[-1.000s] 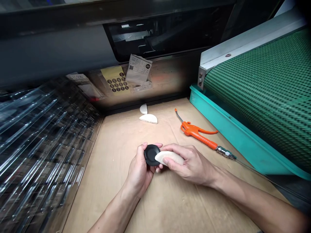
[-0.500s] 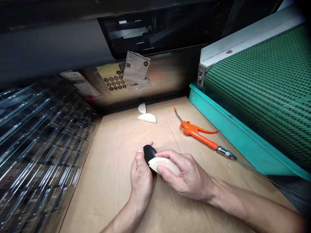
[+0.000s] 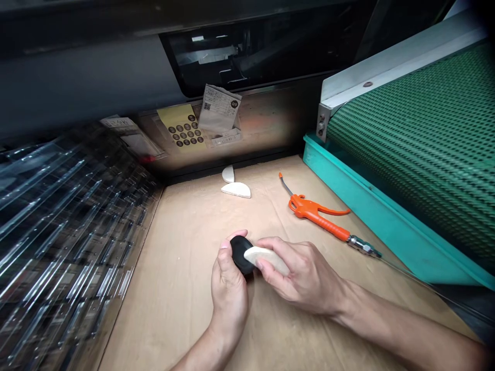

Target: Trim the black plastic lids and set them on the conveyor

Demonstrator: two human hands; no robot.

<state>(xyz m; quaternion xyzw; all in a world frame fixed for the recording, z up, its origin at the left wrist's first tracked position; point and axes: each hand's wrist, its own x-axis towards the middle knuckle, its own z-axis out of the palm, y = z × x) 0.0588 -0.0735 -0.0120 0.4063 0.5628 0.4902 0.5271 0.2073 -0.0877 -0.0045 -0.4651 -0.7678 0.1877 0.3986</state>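
Note:
My left hand (image 3: 229, 286) is closed around a small round black part (image 3: 238, 252), thumb on its near edge, held just above the cardboard sheet (image 3: 185, 268). My right hand (image 3: 300, 275) pinches a white half-moon pad (image 3: 263, 256) and presses its tip against the black part's right side. Both hands meet at the middle of the cardboard.
Two more white half-moon pads (image 3: 235, 189) lie at the back of the cardboard. An orange air blow gun (image 3: 317, 214) with its hose lies to the right. A green conveyor belt (image 3: 425, 139) with a teal frame rises on the right. Stacked clear plastic trays (image 3: 65, 232) fill the left.
The black part has been turned in my left hand from face-up to edge-on, and the white pad has stayed rubbing against it. Both hands shifted slightly lower.

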